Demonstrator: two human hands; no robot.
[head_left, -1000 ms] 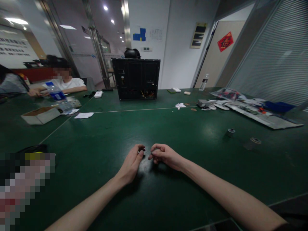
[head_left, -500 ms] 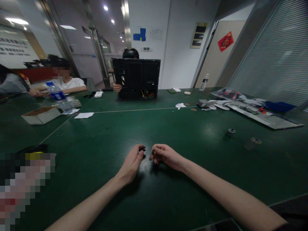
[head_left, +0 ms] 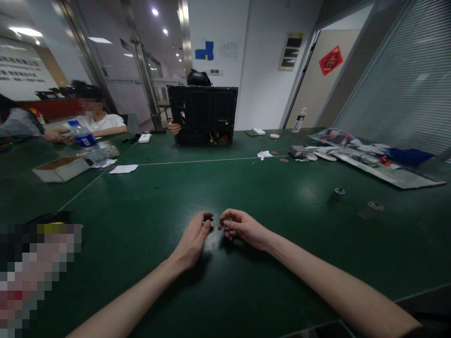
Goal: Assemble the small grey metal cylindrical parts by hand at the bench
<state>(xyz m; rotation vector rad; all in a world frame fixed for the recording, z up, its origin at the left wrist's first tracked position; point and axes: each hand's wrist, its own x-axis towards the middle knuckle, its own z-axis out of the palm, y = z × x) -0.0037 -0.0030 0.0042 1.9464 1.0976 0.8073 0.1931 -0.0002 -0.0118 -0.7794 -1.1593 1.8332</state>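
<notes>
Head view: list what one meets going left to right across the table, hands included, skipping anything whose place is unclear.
Open box, paper, left hand, right hand, right bottle, smaller cylinder, larger cylinder, blue tray.

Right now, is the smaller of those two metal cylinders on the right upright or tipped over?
Upright: the smaller cylinder shows its round top facing up, with its side below on the green table.
</notes>
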